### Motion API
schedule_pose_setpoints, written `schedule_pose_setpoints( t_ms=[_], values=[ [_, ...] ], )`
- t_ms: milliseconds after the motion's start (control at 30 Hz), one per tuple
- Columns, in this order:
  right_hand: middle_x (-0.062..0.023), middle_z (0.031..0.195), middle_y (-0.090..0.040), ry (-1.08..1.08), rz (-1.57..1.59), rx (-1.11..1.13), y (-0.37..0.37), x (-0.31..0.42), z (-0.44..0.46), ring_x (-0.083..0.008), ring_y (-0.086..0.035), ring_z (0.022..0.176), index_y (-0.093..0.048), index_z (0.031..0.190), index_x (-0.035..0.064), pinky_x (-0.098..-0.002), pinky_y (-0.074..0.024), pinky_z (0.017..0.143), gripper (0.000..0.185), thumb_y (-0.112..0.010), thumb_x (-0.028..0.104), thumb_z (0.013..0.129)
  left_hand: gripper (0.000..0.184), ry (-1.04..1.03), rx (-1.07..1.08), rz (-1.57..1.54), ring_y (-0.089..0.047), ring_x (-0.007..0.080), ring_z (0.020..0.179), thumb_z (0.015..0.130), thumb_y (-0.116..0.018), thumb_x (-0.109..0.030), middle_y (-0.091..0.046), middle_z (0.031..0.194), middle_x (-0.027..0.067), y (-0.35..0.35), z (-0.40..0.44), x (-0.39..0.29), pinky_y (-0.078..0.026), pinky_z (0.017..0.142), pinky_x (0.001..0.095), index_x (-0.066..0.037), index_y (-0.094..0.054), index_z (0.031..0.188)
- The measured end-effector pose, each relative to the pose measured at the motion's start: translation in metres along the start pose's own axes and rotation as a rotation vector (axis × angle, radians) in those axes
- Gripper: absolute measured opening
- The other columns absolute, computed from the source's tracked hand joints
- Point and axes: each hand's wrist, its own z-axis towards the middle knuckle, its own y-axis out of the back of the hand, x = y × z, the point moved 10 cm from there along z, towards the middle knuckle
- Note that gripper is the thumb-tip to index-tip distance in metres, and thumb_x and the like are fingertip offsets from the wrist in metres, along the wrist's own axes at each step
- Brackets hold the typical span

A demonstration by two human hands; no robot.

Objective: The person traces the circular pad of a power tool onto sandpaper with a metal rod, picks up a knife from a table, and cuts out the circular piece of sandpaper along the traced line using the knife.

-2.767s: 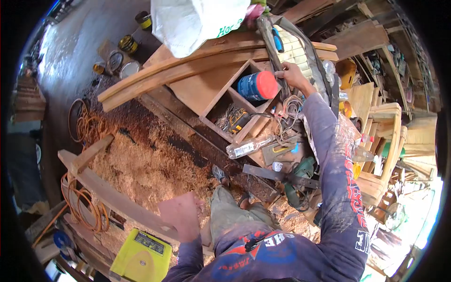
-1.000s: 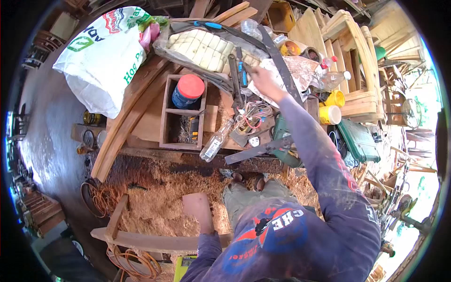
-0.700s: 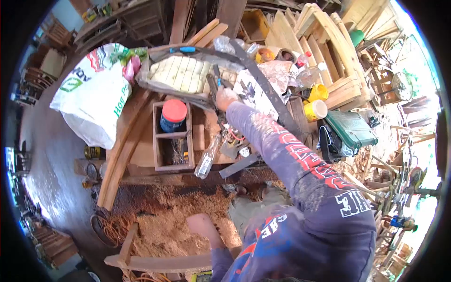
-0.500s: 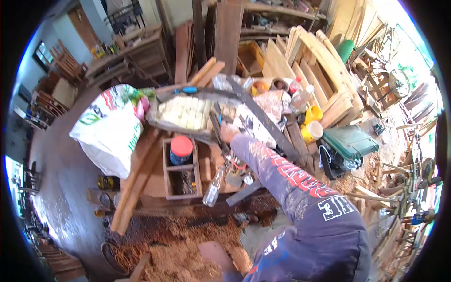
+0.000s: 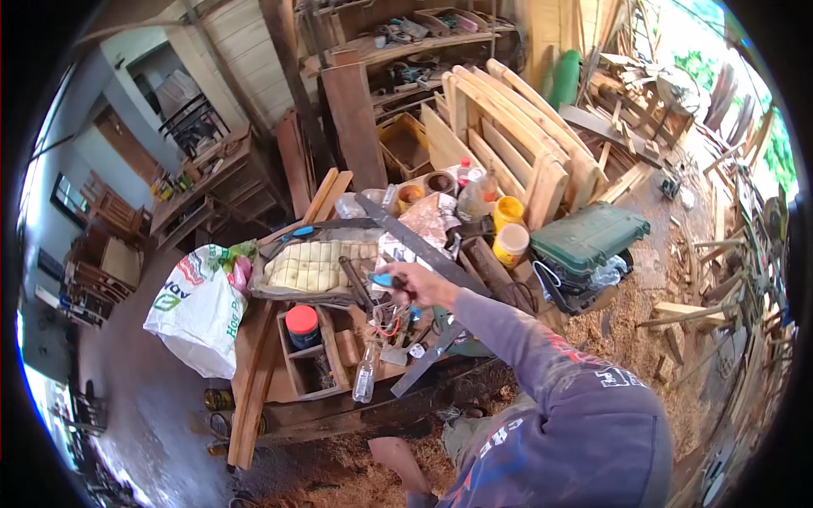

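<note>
My right hand reaches over the cluttered workbench, its fingers closed around a small object with a light-blue end. Its kind is not clear. Just left of the hand lies a dark, narrow tool, beside a tray holding a pale block scored into squares. Below my hand are tangled cords and a clear plastic bottle. A long, dark metal strip runs diagonally behind the hand. My left hand is out of view.
A wooden box with a red-lidded jar stands near the front edge. A white bag lies left, by long wooden strips. To the right are yellow tubs, a green case and curved wooden pieces.
My right hand has lifted from among the items beside the tray, and the blue-ended object now shows in it. The camera view has shifted, showing more of the shelves behind.
</note>
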Motion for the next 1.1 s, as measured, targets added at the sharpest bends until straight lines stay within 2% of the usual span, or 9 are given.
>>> schedule_pose_setpoints(
  t_ms=[167,433,600,633,767,867,1000,1033,1100],
  values=[
    [-0.01,0.08,-0.069,0.071,-0.349,0.059,0.014,0.08,-0.206,-0.0173,-0.068,0.06,-0.056,0.127,0.0025,-0.0283,-0.0561,0.058,0.039,-0.057,0.022,0.093,0.015,-0.217,-0.064,0.191,-0.069,0.0273,0.069,0.086,-0.063,-0.018,-0.069,0.081,0.0075,0.039,-0.031,-0.079,-0.05,0.054,0.0389,-0.007,-0.07,0.091],
    [-0.0039,0.077,-0.071,0.443,-1.121,-0.298,0.12,0.188,-0.52,-0.0121,-0.065,0.062,-0.067,0.109,0.0066,-0.0293,-0.0506,0.06,0.038,-0.084,0.027,0.082,0.018,-0.971,-0.115,0.437,-0.067,0.0278,0.072,0.086,-0.06,-0.019,-0.067,0.084,0.0091,0.016,-0.194,-0.274,-0.049,0.056,0.0398,-0.005,-0.07,0.093],
    [-0.0091,0.095,-0.074,0.694,-0.502,-0.792,0.231,0.193,-0.77,-0.0134,-0.069,0.081,-0.072,0.108,0.0033,-0.0265,-0.0556,0.071,0.051,-0.094,0.011,0.063,0.019,-1.376,-0.221,0.511,-0.061,0.027,0.066,0.084,-0.06,-0.017,-0.063,0.082,0.0085,-0.074,-0.312,-0.333,-0.045,0.054,0.0404,-0.002,-0.067,0.092],
    [-0.0113,0.097,-0.071,1.209,-0.462,-0.838,0.243,0.196,-0.834,-0.019,-0.07,0.083,-0.069,0.11,-0.0015,-0.0305,-0.0568,0.069,0.056,-0.094,0.022,0.065,0.018,-1.371,-0.151,0.478,-0.061,0.0267,0.066,0.084,-0.06,-0.017,-0.063,0.082,0.0084,-0.084,-0.324,-0.342,-0.045,0.054,0.0404,-0.002,-0.067,0.092],
    [-0.0078,0.113,-0.061,1.625,-0.014,-0.843,0.303,0.154,-0.998,-0.0208,-0.062,0.094,-0.05,0.131,0.0033,-0.0442,-0.0498,0.093,0.064,-0.075,0.044,0.088,0.013,-1.436,0.13,0.294,-0.061,0.0257,0.066,0.084,-0.059,-0.015,-0.062,0.082,0.0082,-0.122,-0.396,-0.444,-0.045,0.054,0.0405,-0.005,-0.067,0.09],
    [-0.0015,0.085,-0.057,1.64,0.35,-1.242,0.36,0.108,-1.037,-0.0155,-0.056,0.077,-0.057,0.1,0.0095,-0.0381,-0.0489,0.077,0.033,-0.068,0.04,0.095,0.011,-1.58,0.198,0.417,-0.066,0.0272,0.071,0.088,-0.058,-0.016,-0.065,0.082,0.0089,-0.101,-0.476,-0.506,-0.051,0.059,0.0419,-0.01,-0.067,0.086],
    [0.0071,0.057,-0.043,1.486,0.712,-1.329,0.405,0.009,-1.045,-0.0075,-0.047,0.05,-0.046,0.068,0.018,-0.0237,-0.0396,0.045,0.04,-0.067,0.038,0.095,0.013,-1.862,0.308,0.531,-0.07,0.0304,0.079,0.084,-0.068,-0.022,-0.069,0.081,0.0118,-0.109,-0.545,-0.53,-0.055,0.065,0.0449,-0.01,-0.071,0.081],
    [0.0095,0.051,-0.038,1.521,0.887,-1.414,0.401,-0.014,-1.047,-0.0046,-0.037,0.04,-0.045,0.067,0.0188,-0.021,-0.0238,0.034,0.04,-0.067,0.037,0.096,0.014,-1.854,0.349,0.543,-0.07,0.03,0.08,0.085,-0.067,-0.023,-0.069,0.083,0.0113,-0.103,-0.56,-0.539,-0.054,0.066,0.0448,-0.009,-0.071,0.083],
    [0.0088,0.052,-0.039,1.527,1.058,-1.405,0.406,-0.071,-1.056,-0.005,-0.038,0.042,-0.046,0.066,0.0192,-0.0221,-0.0251,0.035,0.04,-0.065,0.035,0.097,0.017,-1.839,0.413,0.562,-0.07,0.0293,0.082,0.087,-0.066,-0.024,-0.07,0.087,0.0104,-0.09,-0.596,-0.56,-0.054,0.067,0.0445,-0.008,-0.071,0.086]
  ],
)
